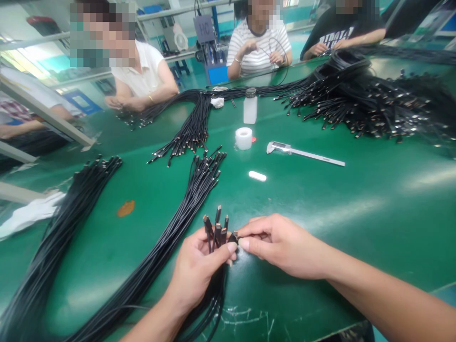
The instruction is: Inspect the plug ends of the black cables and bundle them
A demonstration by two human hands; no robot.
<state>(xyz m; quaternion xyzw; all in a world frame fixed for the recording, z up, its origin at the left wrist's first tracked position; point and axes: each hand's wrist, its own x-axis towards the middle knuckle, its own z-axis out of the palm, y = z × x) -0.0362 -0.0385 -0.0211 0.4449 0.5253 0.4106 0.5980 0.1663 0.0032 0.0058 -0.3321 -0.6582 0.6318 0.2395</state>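
Note:
My left hand is closed round several black cables, whose connector ends with orange-copper tips stick up above the fingers. Their cords hang down below the hand towards the table's near edge. My right hand pinches one of the connectors between thumb and fingers, right against the left thumb. What sits between those fingertips is mostly hidden. Left of my hands a long bundle of black cables lies on the green table, its connector ends pointing away from me.
Another cable bundle lies far left near a white cloth. Ahead are a small white tablet-shaped piece, a caliper, a white tape roll and a bottle. A large cable heap lies back right. Several people sit across.

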